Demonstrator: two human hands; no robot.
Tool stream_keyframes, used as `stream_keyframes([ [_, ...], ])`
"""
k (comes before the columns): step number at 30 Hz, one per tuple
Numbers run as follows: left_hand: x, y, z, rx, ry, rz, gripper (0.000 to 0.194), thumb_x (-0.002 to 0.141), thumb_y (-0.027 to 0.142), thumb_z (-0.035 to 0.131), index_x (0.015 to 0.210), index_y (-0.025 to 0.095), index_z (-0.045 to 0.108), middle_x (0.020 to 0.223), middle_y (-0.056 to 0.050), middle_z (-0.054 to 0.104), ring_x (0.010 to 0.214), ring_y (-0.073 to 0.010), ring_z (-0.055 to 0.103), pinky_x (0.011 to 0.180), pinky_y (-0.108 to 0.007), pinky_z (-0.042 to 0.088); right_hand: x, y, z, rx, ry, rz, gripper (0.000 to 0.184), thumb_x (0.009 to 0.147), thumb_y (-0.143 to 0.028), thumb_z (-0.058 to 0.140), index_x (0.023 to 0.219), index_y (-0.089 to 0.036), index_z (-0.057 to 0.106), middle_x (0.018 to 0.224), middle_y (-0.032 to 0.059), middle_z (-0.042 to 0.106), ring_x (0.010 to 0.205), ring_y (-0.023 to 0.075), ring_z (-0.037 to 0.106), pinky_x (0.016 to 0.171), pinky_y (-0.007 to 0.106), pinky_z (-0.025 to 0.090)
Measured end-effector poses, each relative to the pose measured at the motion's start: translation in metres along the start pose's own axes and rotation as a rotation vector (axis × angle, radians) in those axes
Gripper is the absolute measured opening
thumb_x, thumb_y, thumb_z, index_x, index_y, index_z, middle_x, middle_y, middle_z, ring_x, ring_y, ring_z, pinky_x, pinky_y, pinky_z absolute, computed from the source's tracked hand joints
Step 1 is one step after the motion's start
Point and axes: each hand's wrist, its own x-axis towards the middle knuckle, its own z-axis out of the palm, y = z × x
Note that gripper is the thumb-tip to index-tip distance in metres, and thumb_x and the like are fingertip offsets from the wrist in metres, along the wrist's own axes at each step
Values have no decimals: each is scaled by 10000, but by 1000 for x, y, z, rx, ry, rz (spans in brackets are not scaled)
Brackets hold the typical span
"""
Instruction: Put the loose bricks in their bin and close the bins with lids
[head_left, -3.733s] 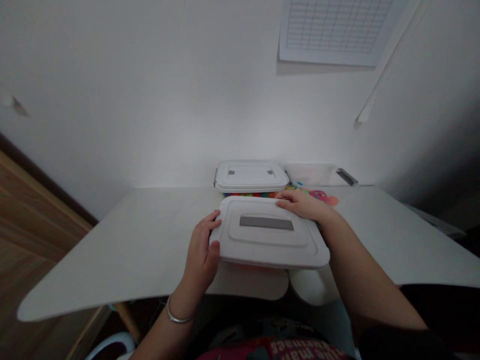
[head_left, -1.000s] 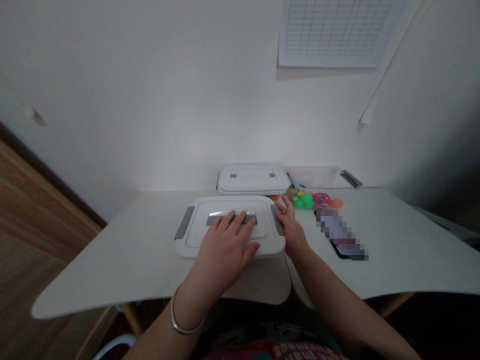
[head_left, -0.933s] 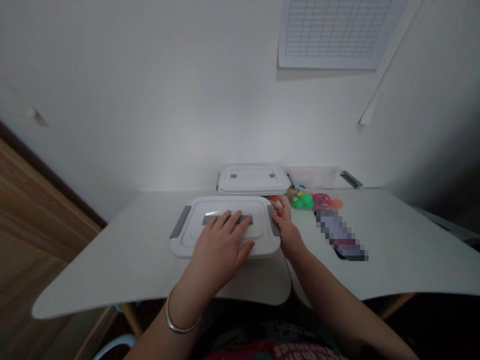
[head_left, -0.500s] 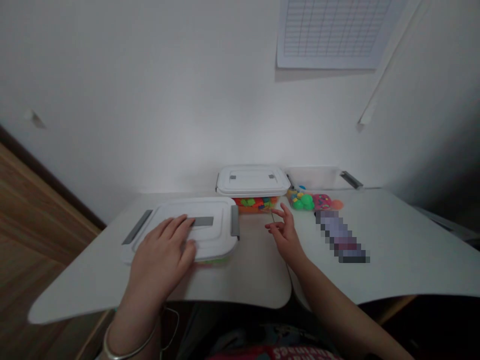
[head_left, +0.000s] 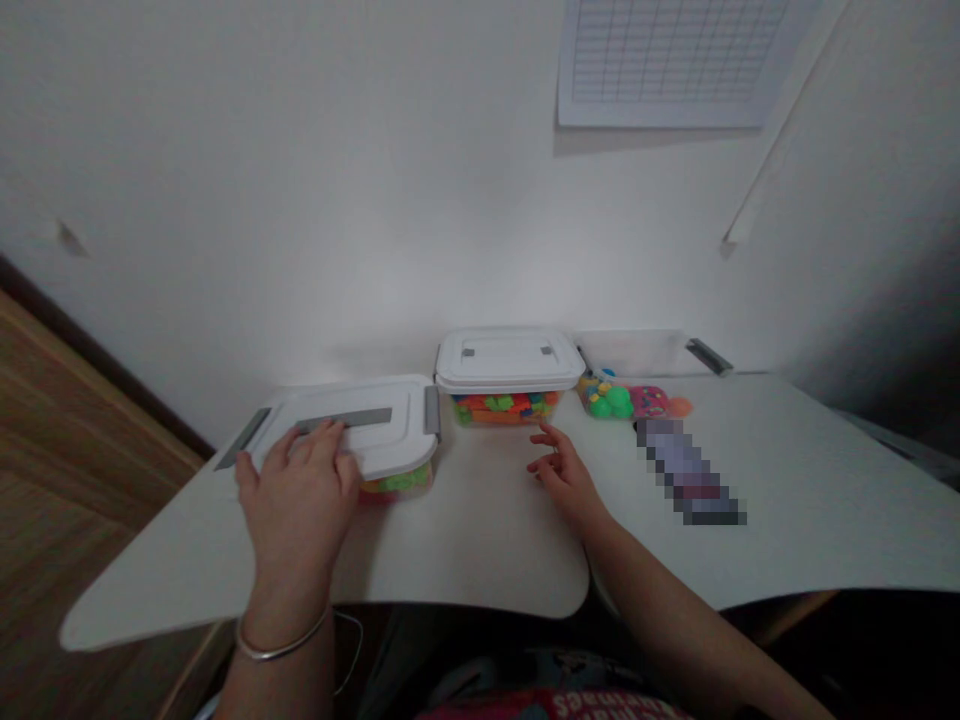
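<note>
On the left of the white table stands a clear storage box with a white lid [head_left: 405, 430] and grey side latches; green and orange pieces show through its wall. My left hand [head_left: 304, 490] rests on the front of this lid, its fingers spread near the grey handle strip [head_left: 352, 415]. My right hand [head_left: 568, 482] hovers over or lies near the table's middle, fingers loosely apart and holding nothing I can see. Behind it, against the wall, is a second white-lidded box [head_left: 510, 362] filled with colourful pieces [head_left: 502, 404].
A lidless clear bin [head_left: 637, 352] with a grey latch stands at the back right. In front of it lie green balls [head_left: 611, 402] and a pink toy [head_left: 649, 401]. A pixelated, phone-shaped object [head_left: 690, 472] lies nearer me. A gridded paper [head_left: 667, 60] hangs on the wall.
The left storage box has moved left and slightly back under my left hand, showing more of the second box. My left hand's fingers have spread; my right hand has barely moved.
</note>
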Motion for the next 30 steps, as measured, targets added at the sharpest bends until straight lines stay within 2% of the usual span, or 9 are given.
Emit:
stream_keyframes([
  [2, -4, 15, 6, -56, -15, 56, 404, 903, 272, 441, 1250, 228, 643, 1271, -102, 665, 1263, -329, 520, 1167, -610, 151, 0, 3, 1, -3, -5, -2, 584, 796, -219, 464, 1375, -242, 394, 1241, 111, 561, 754, 127, 636, 684, 317, 531],
  [4, -9, 30, 13, -96, -54, 110, 398, 916, 303, 444, 1257, 239, 640, 1321, -85, 637, 1291, -320, 494, 1173, -599, 134, 0, 5, 2, -7, -21, -7, 568, 801, -219, 464, 1365, -242, 396, 1235, 110, 570, 748, 126, 637, 685, 319, 533],
  [8, -15, 46, 27, -81, -42, 9, 368, 919, 345, 479, 1237, 276, 651, 1403, -76, 571, 1373, -348, 388, 1161, -658, 17, 0, 5, 1, -8, -41, -5, 543, 809, -227, 467, 1347, -236, 393, 1235, 112, 573, 753, 129, 639, 703, 334, 538],
  [13, 0, 41, 44, -77, 30, -111, 333, 917, 368, 491, 1155, 270, 704, 1418, -89, 548, 1460, -433, 153, 1066, -785, -72, -1, 5, 1, 0, -39, 6, 531, 806, -226, 467, 1333, -226, 397, 1223, 113, 574, 755, 131, 636, 700, 337, 540],
  [17, 18, 28, 62, -152, 32, -111, 317, 897, 379, 523, 1129, 291, 721, 1487, -66, 469, 1468, -456, 74, 1054, -805, -78, -1, 4, 2, -20, -48, 5, 507, 816, -226, 460, 1320, -225, 409, 1215, 111, 584, 761, 133, 641, 695, 336, 543],
  [20, 32, 17, 78, -195, -20, -86, 333, 857, 406, 582, 1142, 297, 715, 1556, -50, 367, 1464, -461, 89, 1084, -790, -11, -3, 1, 3, -69, -88, -12, 476, 815, -210, 459, 1291, -215, 443, 1197, 110, 599, 768, 133, 638, 717, 341, 546],
  [23, 45, 11, 93, -215, -32, -88, 333, 853, 426, 584, 1131, 299, 716, 1561, -43, 358, 1463, -447, 116, 1104, -770, 42, -4, -3, 5, -112, -142, -35, 464, 817, -192, 455, 1281, -208, 464, 1188, 109, 607, 766, 129, 635, 724, 339, 546],
  [27, 57, 15, 109, -205, -19, -69, 353, 871, 424, 555, 1169, 292, 690, 1546, -57, 385, 1462, -411, 160, 1121, -747, 5, -4, -2, 6, -153, -165, -70, 459, 821, -202, 466, 1280, -208, 481, 1160, 103, 616, 767, 129, 620, 709, 328, 549],
  [30, 60, 19, 118, -191, 10, -54, 377, 865, 440, 556, 1174, 263, 679, 1554, -73, 372, 1463, -402, 161, 1122, -736, -42, -1, -1, 3, -180, -131, -129, 445, 820, -204, 464, 1264, -218, 503, 1166, 108, 608, 847, 150, 626, 696, 318, 556],
])
